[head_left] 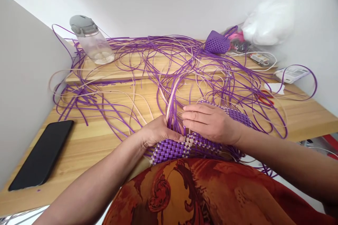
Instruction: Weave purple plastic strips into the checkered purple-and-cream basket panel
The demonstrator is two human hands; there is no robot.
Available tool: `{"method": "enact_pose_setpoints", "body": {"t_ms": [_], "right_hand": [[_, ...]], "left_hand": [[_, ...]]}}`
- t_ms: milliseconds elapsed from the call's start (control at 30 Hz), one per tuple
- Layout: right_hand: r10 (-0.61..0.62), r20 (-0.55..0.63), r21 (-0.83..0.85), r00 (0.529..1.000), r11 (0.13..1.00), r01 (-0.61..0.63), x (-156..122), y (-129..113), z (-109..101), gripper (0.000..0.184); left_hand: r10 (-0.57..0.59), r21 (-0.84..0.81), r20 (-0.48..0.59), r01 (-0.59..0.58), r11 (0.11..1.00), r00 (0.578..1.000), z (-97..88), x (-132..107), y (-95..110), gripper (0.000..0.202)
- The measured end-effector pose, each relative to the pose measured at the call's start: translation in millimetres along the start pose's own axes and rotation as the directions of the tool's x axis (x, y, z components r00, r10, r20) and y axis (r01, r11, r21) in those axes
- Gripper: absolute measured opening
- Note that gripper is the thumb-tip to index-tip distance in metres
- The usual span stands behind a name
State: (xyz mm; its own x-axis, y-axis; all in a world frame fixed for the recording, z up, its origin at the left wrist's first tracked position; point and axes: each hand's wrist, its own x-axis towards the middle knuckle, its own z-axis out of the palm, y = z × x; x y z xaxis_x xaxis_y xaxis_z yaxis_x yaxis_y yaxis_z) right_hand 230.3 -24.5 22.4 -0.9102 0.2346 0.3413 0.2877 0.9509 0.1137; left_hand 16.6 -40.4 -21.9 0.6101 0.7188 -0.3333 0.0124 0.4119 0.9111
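Note:
A partly woven purple and cream basket piece (171,147) lies at the table's near edge, over my lap. Its loose purple and cream strands (169,66) fan out across the wooden table (87,147). My left hand (155,132) grips the weave's upper edge, thumb pinching strands against it. My right hand (208,121) lies flat on the woven part to the right, fingers pointing left and touching the upright strands between both hands.
A black phone (42,154) lies at the near left. A clear bottle with a grey lid (92,40) stands at the back left on a raised shelf. A small purple woven piece (218,42), a white bag (269,21), red scissors (265,98) sit at the right.

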Motion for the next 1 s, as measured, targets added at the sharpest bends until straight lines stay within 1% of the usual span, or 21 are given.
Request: {"method": "enact_pose_setpoints", "body": {"t_ms": [33, 67, 100, 133, 167, 200, 233, 267, 300, 333, 367, 433, 533, 600, 700, 800, 833, 867, 900, 933, 1000], "right_hand": [[0.036, 0.071, 0.021, 0.997, 0.999, -0.038, 3.4, -1.5, -4.5, 0.016], [0.101, 0.153, 0.054, 0.983, 0.992, -0.11, 7.6, -4.2, -9.5, 0.018], [0.183, 0.238, 0.094, 0.954, 0.973, -0.21, 12.5, -7.7, -14.9, 0.018], [0.274, 0.324, 0.145, 0.906, 0.931, -0.334, 17.8, -11.4, -20.0, 0.017], [0.356, 0.421, 0.213, 0.834, 0.855, -0.473, 23.2, -14.9, -24.4, 0.016], [0.401, 0.541, 0.293, 0.74, 0.735, -0.612, 28.3, -17.7, -27.5, 0.015], [0.4, 0.667, 0.356, 0.629, 0.57, -0.74, 32.8, -19.6, -28.8, 0.015], [0.359, 0.776, 0.384, 0.518, 0.383, -0.84, 36.3, -20.6, -28.3, 0.015], [0.302, 0.854, 0.376, 0.423, 0.204, -0.904, 38.9, -20.8, -26.1, 0.015], [0.256, 0.901, 0.348, 0.351, 0.059, -0.936, 40.4, -20.3, -22.6, 0.015], [0.243, 0.922, 0.32, 0.3, -0.046, -0.946, 41.1, -19.5, -18.4, 0.014], [0.29, 0.925, 0.302, 0.247, -0.161, -0.94, 40.4, -18.1, -10.9, 0.012], [0.328, 0.919, 0.311, 0.218, -0.265, -0.913, 38.5, -19.4, -6.1, 0.01], [0.333, 0.921, 0.309, 0.203, -0.307, -0.9, 38.4, -23.2, -6.4, 0.009], [0.347, 0.919, 0.305, 0.187, -0.327, -0.895, 40.5, -31.0, -6.6, 0.009], [0.374, 0.905, 0.323, 0.201, -0.299, -0.898, 41.4, -37.0, -5.8, 0.008], [0.385, 0.897, 0.331, 0.218, -0.258, -0.908, 40.9, -37.8, -6.2, 0.007], [0.407, 0.879, 0.342, 0.248, -0.175, -0.923, 39.9, -37.9, -7.2, 0.007], [0.445, 0.843, 0.356, 0.303, -0.039, -0.934, 38.7, -37.2, -9.0, 0.008], [0.49, 0.783, 0.362, 0.384, 0.142, -0.921, 37.5, -35.8, -11.4, 0.009], [0.536, 0.617, 0.311, 0.576, 0.507, -0.804, 35.5, -31.0, -17.0, 0.011]], "left_hand": [[0.007, 0.038, 0.023, -0.008, 0.999, 1.0, -0.4, -1.3, 1.4, 0.034], [0.011, 0.075, 0.049, -0.015, 0.997, 0.999, -0.9, -2.5, 2.6, 0.033], [0.012, 0.106, 0.076, -0.02, 0.994, 0.997, -1.5, -3.4, 3.4, 0.032], [0.011, 0.129, 0.097, -0.023, 0.991, 0.995, -2.0, -4.0, 3.6, 0.033], [0.009, 0.139, 0.109, -0.024, 0.99, 0.994, -2.4, -4.1, 3.3, 0.033], [0.007, 0.138, 0.112, -0.023, 0.99, 0.994, -2.5, -3.8, 2.4, 0.034], [0.005, 0.13, 0.107, -0.019, 0.991, 0.994, -2.4, -3.1, 1.2, 0.033], [0.006, 0.117, 0.096, -0.017, 0.993, 0.995, -1.9, -2.3, -0.2, 0.032], [0.01, 0.1, 0.082, -0.018, 0.995, 0.997, -1.3, -1.3, -1.6, 0.031], [0.013, 0.079, 0.064, -0.018, 0.997, 0.998, -0.5, -0.4, -2.8, 0.03], [0.015, 0.059, 0.048, -0.018, 0.998, 0.999, 0.4, 0.4, -3.8, 0.029], [0.021, 0.022, 0.018, -0.021, 1.0, 1.0, 2.0, 1.4, -5.1, 0.029], [0.028, -0.007, -0.012, -0.028, 1.0, 1.0, 3.6, 1.9, -6.2, 0.032], [0.031, -0.016, -0.026, -0.032, 0.999, 0.999, 4.4, 2.1, -7.0, 0.032], [0.029, -0.038, -0.053, -0.031, 0.999, 0.998, 6.0, 2.6, -7.7, 0.029], [0.03, -0.04, -0.065, -0.032, 0.999, 0.997, 9.0, 2.6, -7.7, 0.025], [0.032, -0.033, -0.073, -0.034, 0.999, 0.997, 10.3, 2.4, -7.8, 0.024], [0.035, -0.021, -0.083, -0.037, 0.999, 0.996, 11.6, 2.3, -8.1, 0.024], [0.039, -0.006, -0.095, -0.04, 0.999, 0.995, 12.8, 2.2, -8.6, 0.023], [0.043, 0.011, -0.108, -0.042, 0.999, 0.993, 13.8, 2.1, -9.3, 0.023], [0.053, 0.056, -0.125, -0.047, 0.997, 0.991, 15.2, 2.2, -11.0, 0.024]]}}
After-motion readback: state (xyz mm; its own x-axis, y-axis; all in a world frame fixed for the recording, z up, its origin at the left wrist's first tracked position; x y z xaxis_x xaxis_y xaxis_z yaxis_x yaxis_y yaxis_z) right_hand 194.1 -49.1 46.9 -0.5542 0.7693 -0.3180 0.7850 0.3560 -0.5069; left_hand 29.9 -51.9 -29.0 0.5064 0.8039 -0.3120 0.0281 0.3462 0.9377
